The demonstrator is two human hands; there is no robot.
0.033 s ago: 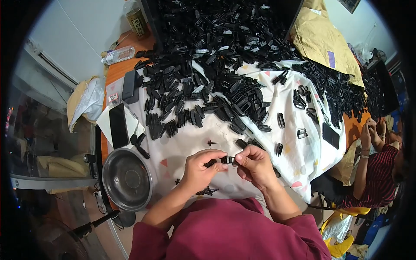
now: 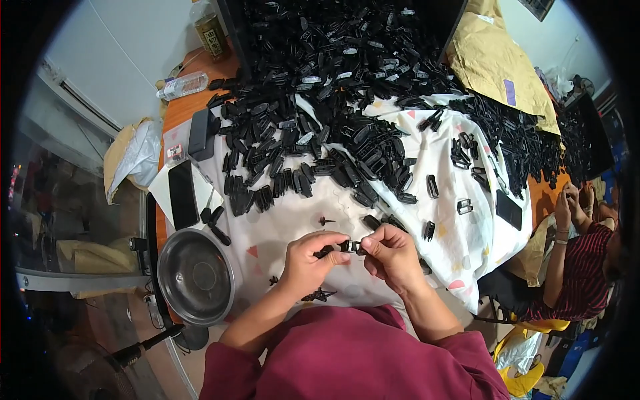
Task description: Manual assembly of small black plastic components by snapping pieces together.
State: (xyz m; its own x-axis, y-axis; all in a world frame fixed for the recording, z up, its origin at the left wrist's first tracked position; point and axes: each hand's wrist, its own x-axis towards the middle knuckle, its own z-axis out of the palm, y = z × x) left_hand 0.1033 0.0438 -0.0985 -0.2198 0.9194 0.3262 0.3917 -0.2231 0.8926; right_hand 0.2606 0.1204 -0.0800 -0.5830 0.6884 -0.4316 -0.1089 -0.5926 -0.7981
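My left hand (image 2: 308,261) and my right hand (image 2: 393,257) meet over a white patterned cloth (image 2: 287,220), just above my maroon sleeves. Between their fingertips they pinch one small black plastic clip (image 2: 351,247), each hand gripping an end. A small black pin-like piece (image 2: 325,220) lies on the cloth just beyond my left hand, and a few more (image 2: 319,294) lie under my left wrist. A big heap of black plastic clips (image 2: 320,100) covers the far half of the table.
A steel bowl (image 2: 197,277) stands at my left by the table edge. A dark phone (image 2: 183,193), a black box (image 2: 200,133) and a plastic bottle (image 2: 183,85) lie far left. Another person (image 2: 580,260) sits at the right, past a second phone (image 2: 509,209) and brown paper (image 2: 497,63).
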